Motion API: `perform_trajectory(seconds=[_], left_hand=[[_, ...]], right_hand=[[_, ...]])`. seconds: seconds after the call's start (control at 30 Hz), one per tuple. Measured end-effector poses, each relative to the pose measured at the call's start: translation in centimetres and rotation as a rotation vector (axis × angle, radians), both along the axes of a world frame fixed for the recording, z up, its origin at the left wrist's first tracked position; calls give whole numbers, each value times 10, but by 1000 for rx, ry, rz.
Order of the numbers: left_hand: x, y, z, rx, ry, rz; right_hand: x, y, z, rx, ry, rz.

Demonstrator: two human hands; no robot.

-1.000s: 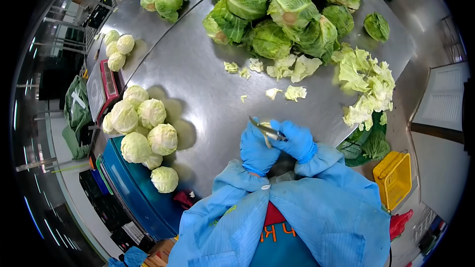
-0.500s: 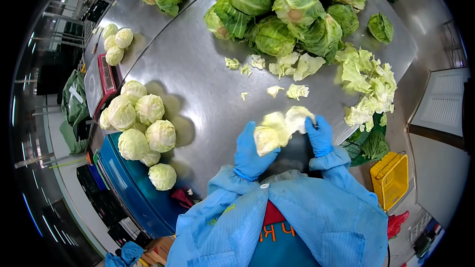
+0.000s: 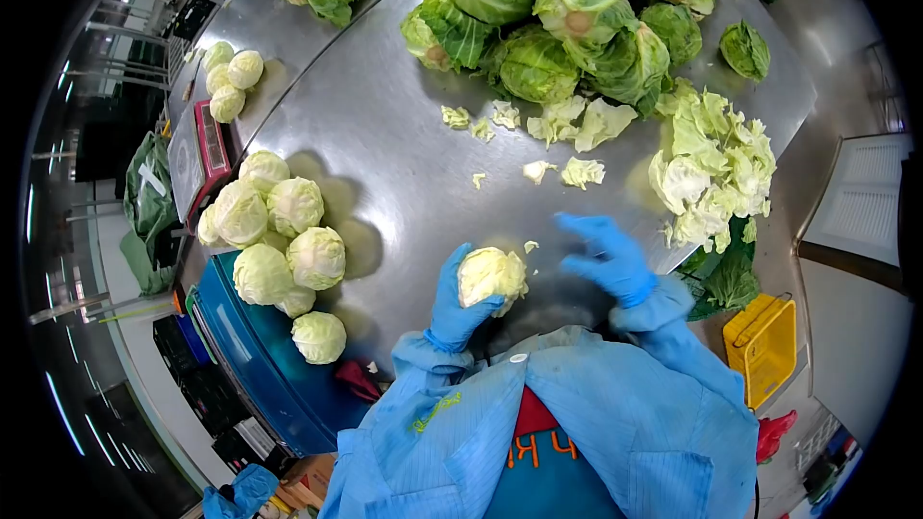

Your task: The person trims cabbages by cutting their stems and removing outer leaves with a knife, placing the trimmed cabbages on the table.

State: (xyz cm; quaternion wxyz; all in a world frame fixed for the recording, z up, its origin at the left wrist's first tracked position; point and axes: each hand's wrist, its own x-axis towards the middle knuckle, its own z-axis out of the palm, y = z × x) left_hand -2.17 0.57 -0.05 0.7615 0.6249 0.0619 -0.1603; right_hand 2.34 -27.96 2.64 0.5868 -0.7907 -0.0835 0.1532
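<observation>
A pale, peeled cabbage head (image 3: 491, 276) rests in my left hand (image 3: 454, 306), whose blue-gloved fingers wrap its left and lower sides. To the right of it, above the metal table, my right hand (image 3: 612, 259) is apart from the cabbage with fingers stretched out and nothing visible in them. Small leaf scraps (image 3: 531, 246) lie just beyond the held cabbage. At the right edge of the table is a heap of torn cabbage leaves (image 3: 711, 159). Several peeled cabbages (image 3: 288, 202) are piled to the left.
Green untrimmed cabbages (image 3: 577, 29) are stacked at the back of the steel table (image 3: 404, 173). A red-edged scale (image 3: 210, 149) stands at the left, near more peeled heads (image 3: 231, 82). Below the table are a blue bin (image 3: 260, 356) and a yellow crate (image 3: 760, 346).
The loose leaf between my hands has left the cabbage, and the heap at right shows an added pale leaf. My right hand has opened; my left has drawn slightly left with the cabbage.
</observation>
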Motion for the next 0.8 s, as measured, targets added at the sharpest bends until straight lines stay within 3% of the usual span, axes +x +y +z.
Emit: perform_trajectory(seconds=[0.07,0.2,0.3,0.4,0.5,0.6,0.7,0.8], left_hand=[[9,9,-9,12,-54,-112],[20,10,6,-76,28,-170],[21,13,-4,43,3,-180],[26,12,-16,2,57,-204],[27,6,-6,-223,284,-199],[17,6,9,-388,355,-123],[15,-1,15,-620,319,8],[16,5,5,-928,339,24]], right_hand=[[12,36,1,96,68,248],[22,60,-29,148,8,349],[21,57,-58,230,-21,220],[17,60,-53,159,196,-2],[17,72,-45,332,60,-224],[25,62,-38,265,119,-273],[46,42,-11,476,453,-569],[65,-4,-44,187,244,-756]])
